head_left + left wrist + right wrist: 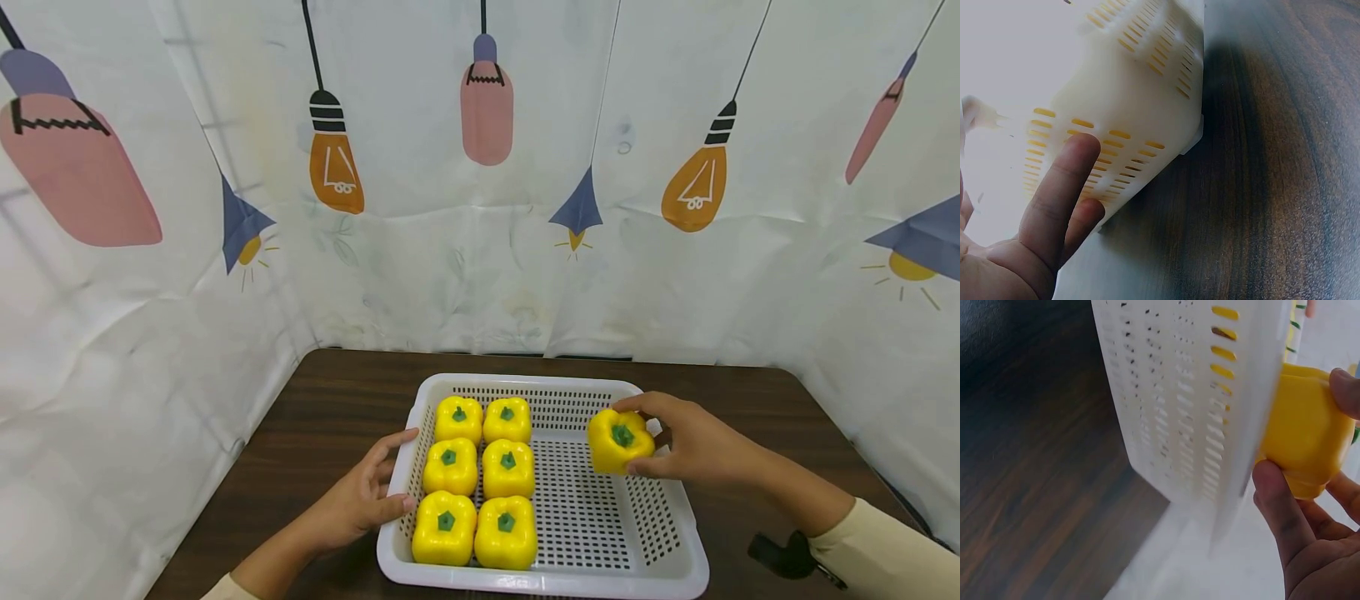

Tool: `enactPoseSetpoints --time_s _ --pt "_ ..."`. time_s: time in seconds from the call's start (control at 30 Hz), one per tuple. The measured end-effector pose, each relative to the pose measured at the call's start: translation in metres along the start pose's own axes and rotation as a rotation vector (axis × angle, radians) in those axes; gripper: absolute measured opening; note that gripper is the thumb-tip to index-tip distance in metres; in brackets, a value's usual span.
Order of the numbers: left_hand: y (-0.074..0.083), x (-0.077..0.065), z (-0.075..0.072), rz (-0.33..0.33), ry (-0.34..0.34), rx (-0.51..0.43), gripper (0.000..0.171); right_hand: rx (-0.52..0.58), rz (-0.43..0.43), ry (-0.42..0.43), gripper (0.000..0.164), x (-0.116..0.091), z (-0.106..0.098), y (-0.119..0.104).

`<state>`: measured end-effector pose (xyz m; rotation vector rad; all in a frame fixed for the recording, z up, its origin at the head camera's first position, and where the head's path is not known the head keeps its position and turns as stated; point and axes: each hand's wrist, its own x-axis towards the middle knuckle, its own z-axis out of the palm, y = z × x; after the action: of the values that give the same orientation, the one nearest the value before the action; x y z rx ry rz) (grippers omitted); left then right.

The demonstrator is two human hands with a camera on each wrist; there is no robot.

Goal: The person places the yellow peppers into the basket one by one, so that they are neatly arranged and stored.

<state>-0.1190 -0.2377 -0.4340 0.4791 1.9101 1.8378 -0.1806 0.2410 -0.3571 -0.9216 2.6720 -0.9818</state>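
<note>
My right hand [686,437] holds a yellow bell pepper [611,440] with a green stem, gripped between thumb and fingers. The pepper is over the right side of a white perforated plastic basket [547,583], near its back right corner. In the right wrist view, the held pepper [1307,431] shows beside the basket's rim. At the basket's left side, my left hand [356,500] touches the rim with thumb and index finger. Fairly straight fingers [1063,187] lie by the outer wall in the left wrist view. Several yellow bell peppers [506,533] sit in two columns in the basket's left half.
The basket stands on a dark brown wood-grain table [345,392]. Behind and beside the table hangs a white sheet [427,283] printed with lamps and bulbs. A black object [783,557] is by the right sleeve.
</note>
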Motion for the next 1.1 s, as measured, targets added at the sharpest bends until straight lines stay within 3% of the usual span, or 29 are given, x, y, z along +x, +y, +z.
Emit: enactPoseSetpoints --time_s 0.57,1.1 --pt "-0.001 0.000 0.000 0.005 -0.008 -0.015 0.083 0.045 0.004 -0.090 0.075 0.016 0.032 -0.005" --pt "-0.001 0.000 0.000 0.005 -0.008 -0.013 0.082 0.074 0.024 -0.177 0.073 0.024 0.045 -0.009"
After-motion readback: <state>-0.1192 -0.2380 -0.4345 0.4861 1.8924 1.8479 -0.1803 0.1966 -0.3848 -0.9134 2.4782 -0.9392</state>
